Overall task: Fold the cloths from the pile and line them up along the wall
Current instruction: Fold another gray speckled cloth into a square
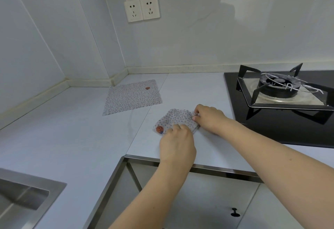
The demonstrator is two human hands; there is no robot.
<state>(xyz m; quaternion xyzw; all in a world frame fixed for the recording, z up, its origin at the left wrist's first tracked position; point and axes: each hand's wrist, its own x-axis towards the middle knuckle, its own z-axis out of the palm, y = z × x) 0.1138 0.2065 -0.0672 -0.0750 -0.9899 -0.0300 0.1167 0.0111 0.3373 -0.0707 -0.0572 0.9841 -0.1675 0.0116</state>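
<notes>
A small dotted cloth point(176, 119) with a red round patch lies partly folded on the pale counter, in the middle of the view. My left hand point(178, 143) grips its near edge with curled fingers. My right hand point(210, 117) pinches its right edge between thumb and fingers. A second dotted cloth point(132, 96) of the same print lies spread flat farther back, close to the corner of the wall.
A black gas hob point(282, 91) with a burner stand fills the right side. A steel-edged opening point(180, 163) runs along the counter's front below my arms. A steel sink point(27, 190) sits at the lower left. Two wall sockets point(141, 8) hang above the counter.
</notes>
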